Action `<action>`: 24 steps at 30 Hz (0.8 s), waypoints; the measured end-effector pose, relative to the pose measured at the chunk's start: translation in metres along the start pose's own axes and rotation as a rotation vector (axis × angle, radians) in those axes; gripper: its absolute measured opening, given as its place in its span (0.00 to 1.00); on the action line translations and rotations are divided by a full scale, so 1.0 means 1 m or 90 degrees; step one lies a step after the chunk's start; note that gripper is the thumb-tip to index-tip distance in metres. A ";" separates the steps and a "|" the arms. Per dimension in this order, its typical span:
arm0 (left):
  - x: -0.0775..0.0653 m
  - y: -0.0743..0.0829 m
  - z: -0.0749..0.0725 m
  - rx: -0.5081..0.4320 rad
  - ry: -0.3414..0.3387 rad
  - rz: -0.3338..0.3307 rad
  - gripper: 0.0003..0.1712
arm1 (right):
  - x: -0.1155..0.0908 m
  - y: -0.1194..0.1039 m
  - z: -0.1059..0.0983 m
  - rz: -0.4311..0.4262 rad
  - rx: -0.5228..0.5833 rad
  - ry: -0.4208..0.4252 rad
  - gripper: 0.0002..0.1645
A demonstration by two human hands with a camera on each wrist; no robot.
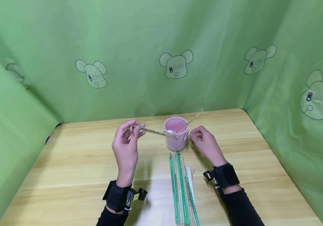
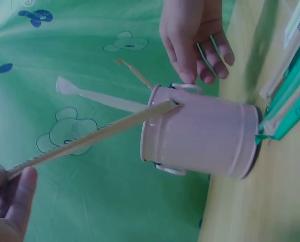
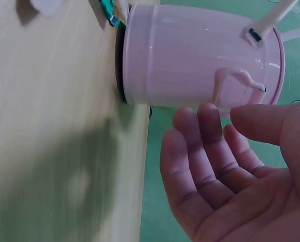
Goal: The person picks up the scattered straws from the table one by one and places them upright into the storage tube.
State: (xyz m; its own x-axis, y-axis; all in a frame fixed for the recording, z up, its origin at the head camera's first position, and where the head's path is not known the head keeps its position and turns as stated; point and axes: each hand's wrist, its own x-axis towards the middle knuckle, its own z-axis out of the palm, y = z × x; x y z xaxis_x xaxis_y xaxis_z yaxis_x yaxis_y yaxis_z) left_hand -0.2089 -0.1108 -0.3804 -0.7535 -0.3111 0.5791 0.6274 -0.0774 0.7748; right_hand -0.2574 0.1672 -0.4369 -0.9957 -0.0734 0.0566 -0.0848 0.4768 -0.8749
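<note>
1. Pinching a thin brown printed paper-looking straw in the left hand, at 9 o'clock from a glossy pink round metal-looking pail, slanted across its front.
2. Holding nothing in the loosely curled right hand at 4 o'clock.
3. Could snag on the rim or miss entirely if lowered this slanted, tbh.
4. Can't tell about straw-to-pail contact or see the pail's floor.
5. Hard to make out the near ends of the green, brown and white wrapped straws at 6 o'clock.
</note>
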 end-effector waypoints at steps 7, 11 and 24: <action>-0.002 0.006 0.006 0.006 0.032 0.087 0.13 | -0.001 0.000 -0.003 -0.021 -0.012 0.001 0.11; -0.001 0.003 0.008 0.015 0.046 0.122 0.13 | -0.002 -0.004 -0.005 -0.024 -0.011 -0.015 0.11; -0.005 -0.024 0.012 0.256 -0.112 0.158 0.21 | -0.003 -0.006 0.002 0.012 0.009 -0.095 0.13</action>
State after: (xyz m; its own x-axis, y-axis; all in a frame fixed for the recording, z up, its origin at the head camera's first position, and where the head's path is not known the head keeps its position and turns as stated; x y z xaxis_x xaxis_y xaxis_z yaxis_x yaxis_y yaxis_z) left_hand -0.2230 -0.0965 -0.3990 -0.6345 -0.1059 0.7657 0.6930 0.3607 0.6242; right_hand -0.2534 0.1630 -0.4327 -0.9803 -0.1950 -0.0313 -0.0649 0.4676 -0.8815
